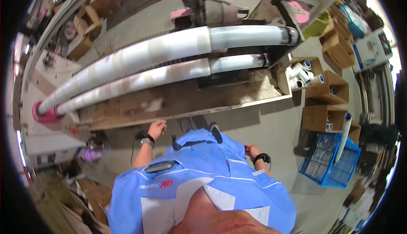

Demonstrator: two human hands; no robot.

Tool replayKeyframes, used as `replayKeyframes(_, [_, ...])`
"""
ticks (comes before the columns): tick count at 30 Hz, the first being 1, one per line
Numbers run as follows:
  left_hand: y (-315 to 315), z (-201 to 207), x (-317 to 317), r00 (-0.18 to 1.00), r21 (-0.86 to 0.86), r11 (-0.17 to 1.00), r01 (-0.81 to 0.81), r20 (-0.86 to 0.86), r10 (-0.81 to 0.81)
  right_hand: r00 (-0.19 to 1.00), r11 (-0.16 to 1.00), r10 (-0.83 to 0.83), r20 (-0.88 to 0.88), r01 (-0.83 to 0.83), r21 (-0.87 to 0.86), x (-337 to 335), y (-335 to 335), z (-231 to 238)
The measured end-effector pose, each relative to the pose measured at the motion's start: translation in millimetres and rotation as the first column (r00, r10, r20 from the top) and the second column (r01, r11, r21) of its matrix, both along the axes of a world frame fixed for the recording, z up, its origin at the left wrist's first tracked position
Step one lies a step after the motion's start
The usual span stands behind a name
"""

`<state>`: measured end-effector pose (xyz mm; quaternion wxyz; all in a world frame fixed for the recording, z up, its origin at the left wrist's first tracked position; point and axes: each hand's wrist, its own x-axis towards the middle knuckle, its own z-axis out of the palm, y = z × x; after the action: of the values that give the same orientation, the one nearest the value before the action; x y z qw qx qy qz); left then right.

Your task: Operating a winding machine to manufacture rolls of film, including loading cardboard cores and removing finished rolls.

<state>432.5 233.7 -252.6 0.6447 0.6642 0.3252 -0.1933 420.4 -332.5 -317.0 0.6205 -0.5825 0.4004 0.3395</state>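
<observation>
My left hand (157,129) hangs just in front of the wooden trough's front edge (178,116). Its fingers are loosely bent with tips apart, and I see nothing in them. My right hand (252,151) is lowered beside my blue jacket (212,162), away from the machine; its fingers are small and partly hidden. Two long rollers span the machine above the trough: a thicker far white roller (157,47) and a thinner near white roller (165,73). Both show beige bands on their left lengths and a smoother white sleeve toward the right end.
Cardboard boxes stand at the right, one box (320,66) holding several white rolls (303,73). Near them is a blue crate (324,160) with a long white tube (344,136) leaning in it. A pink roller mount (44,112) sits at the left. Machine parts (203,9) rise behind the rollers.
</observation>
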Motion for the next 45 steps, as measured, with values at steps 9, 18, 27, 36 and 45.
replayKeyframes(9, [-7,-4,-63,0.973,0.050,0.989,-0.138,-0.181,0.145,0.901,0.885,0.427,0.078,-0.398,-0.243,-15,17,10])
replayKeyframes(18, [-22,-55,-132,0.916,0.029,0.973,-0.229,-0.333,0.225,0.661,0.692,0.719,0.215,-0.654,-0.305,0,-23,-25])
replayKeyframes(27, [-42,-54,-115,0.926,0.095,0.973,-0.212,-0.298,0.231,0.969,0.975,0.210,0.129,-0.217,0.040,92,47,-3])
replayKeyframes(36, [-46,-55,-111,0.927,0.091,0.972,-0.218,-0.291,0.236,-0.030,0.828,0.556,0.830,-0.062,-0.557,248,191,237])
replayKeyframes(45, [-50,-68,-151,0.906,-0.029,0.931,-0.364,-0.240,0.347,-0.389,0.445,0.875,0.288,0.413,-0.795,337,273,329])
